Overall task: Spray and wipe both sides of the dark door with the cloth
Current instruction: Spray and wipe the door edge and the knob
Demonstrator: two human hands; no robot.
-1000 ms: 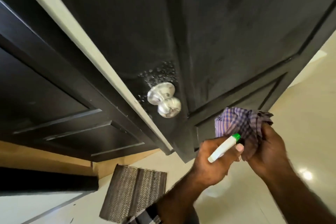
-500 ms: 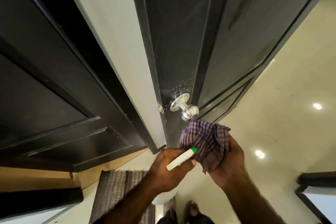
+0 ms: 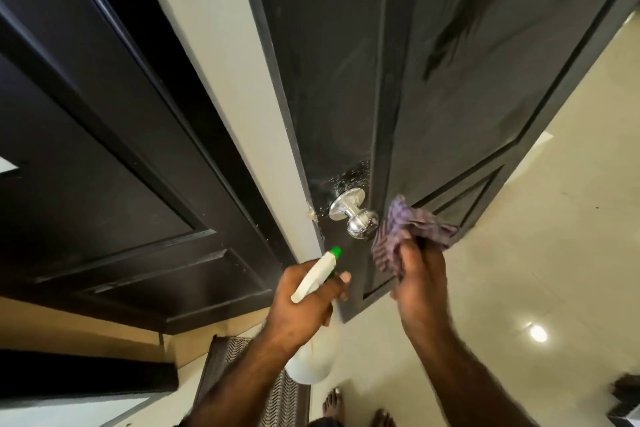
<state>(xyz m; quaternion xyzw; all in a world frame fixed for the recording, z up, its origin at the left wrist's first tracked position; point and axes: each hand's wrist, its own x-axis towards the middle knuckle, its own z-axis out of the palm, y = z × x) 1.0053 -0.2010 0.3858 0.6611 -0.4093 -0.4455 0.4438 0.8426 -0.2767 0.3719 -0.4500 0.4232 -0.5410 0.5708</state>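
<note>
The dark door stands open in front of me, seen from below, with spray droplets above its silver knob. My left hand grips a white spray bottle with a green nozzle pointing up toward the door edge. My right hand holds a bunched purple checked cloth just right of the knob, against the door's lower panel. A dark wet streak shows higher up on the door's right panel.
A pale door frame runs diagonally left of the door, with another dark panelled door beyond it. A striped mat lies on the glossy beige floor. My bare feet show at the bottom.
The view has swung and widened to show the door edge and frame. My right hand has lifted the cloth up beside the knob, and the bottle's nozzle now tips upward.
</note>
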